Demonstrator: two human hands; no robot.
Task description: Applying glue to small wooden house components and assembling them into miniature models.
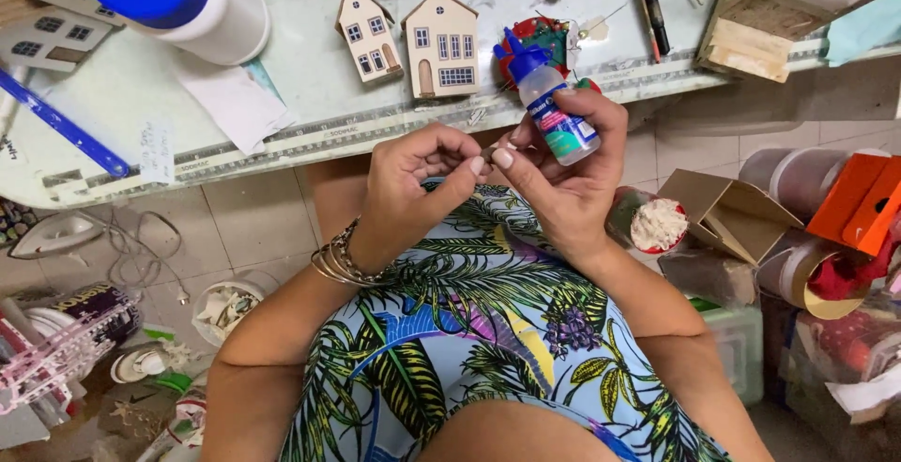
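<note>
Spreading across the top of the view, a pale green cutting mat (310, 96) is carrying everything else; all places here are given from it. On it two small wooden house cut-outs (413, 40) are standing side by side. Just below its near edge, over the lap, the right hand (563, 176) is gripping a small glue bottle (554, 106) with a blue cap, upright, while its fingertips are meeting those of the left hand (413, 185). Both are pinching a tiny piece (492, 152), too small to identify. Steadying the wrists together is probably helping here.
</note>
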